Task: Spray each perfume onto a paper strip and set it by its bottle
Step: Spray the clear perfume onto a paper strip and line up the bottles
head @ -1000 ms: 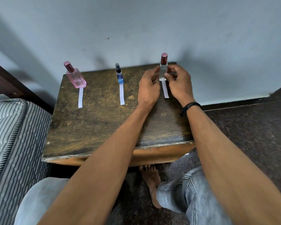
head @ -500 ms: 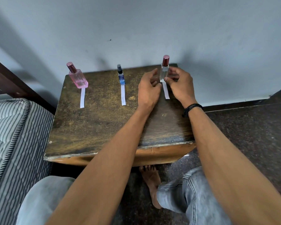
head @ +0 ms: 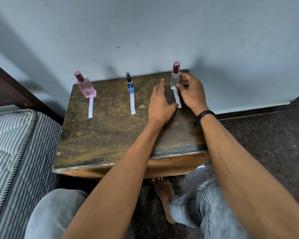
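Note:
Three perfume bottles stand along the back of a worn wooden table [head: 102, 135], each with a white paper strip lying in front of it. On the left is the pink bottle [head: 86, 87] with its strip [head: 90, 107]. The small blue bottle [head: 130, 84] and its strip [head: 132, 104] are in the middle. At the right, the clear bottle with a red cap [head: 174, 80] has a strip [head: 177, 97]. My left hand [head: 160, 104] lies flat with its thumb touching that strip's near end. My right hand [head: 192, 92] hovers loosely curled beside the clear bottle, thumb tip at its base.
A grey wall rises directly behind the table. A striped mattress [head: 10, 144] sits against the table's left side. Dark speckled floor [head: 266, 135] lies to the right. My knees in grey jeans and a bare foot [head: 164, 195] are below the table's front edge.
My left hand has let go near the clear bottle, straightened its fingers and slid back toward me along the strip. My right hand's fingers have loosened from the bottle.

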`<state>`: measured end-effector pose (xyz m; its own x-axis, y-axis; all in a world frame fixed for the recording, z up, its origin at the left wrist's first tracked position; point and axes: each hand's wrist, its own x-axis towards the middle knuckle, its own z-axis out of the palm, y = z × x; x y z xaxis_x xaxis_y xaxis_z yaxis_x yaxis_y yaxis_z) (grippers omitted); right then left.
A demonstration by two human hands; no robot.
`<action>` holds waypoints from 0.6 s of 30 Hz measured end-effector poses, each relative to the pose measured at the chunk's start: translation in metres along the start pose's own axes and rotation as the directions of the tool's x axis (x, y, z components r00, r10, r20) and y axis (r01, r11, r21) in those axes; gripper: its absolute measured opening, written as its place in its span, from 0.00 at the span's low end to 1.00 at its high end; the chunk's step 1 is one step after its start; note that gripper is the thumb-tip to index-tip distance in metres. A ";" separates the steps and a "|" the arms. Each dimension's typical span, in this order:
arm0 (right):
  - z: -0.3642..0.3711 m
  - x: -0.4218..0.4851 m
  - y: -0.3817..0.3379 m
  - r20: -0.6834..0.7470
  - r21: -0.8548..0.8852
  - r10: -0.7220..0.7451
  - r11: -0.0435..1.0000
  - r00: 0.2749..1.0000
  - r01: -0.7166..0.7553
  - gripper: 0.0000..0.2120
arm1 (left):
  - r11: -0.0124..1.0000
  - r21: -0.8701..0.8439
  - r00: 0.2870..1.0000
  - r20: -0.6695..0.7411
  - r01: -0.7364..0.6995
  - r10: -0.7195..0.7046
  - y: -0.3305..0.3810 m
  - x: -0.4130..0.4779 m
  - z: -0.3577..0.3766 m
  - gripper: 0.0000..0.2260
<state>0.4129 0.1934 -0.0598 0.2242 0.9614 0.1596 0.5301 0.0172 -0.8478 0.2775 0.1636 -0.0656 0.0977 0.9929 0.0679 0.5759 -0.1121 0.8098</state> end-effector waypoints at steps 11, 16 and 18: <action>0.001 0.002 0.003 -0.011 0.016 0.009 1.000 1.000 -0.009 0.16 | 0.999 0.053 0.999 0.052 -0.009 0.006 0.009 -0.002 -0.004 0.48; 0.001 0.002 0.003 -0.011 0.009 0.008 1.000 1.000 -0.008 0.16 | 0.999 0.054 0.999 0.048 -0.004 0.001 0.009 -0.002 -0.004 0.48; 0.001 0.002 0.003 -0.009 0.004 0.005 1.000 1.000 -0.005 0.16 | 0.999 0.048 0.999 0.045 -0.010 0.008 0.008 -0.002 -0.003 0.48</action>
<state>0.4144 0.1957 -0.0627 0.2340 0.9589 0.1604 0.5262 0.0138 -0.8503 0.2795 0.1604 -0.0574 0.1387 0.9892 0.0477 0.6134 -0.1237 0.7801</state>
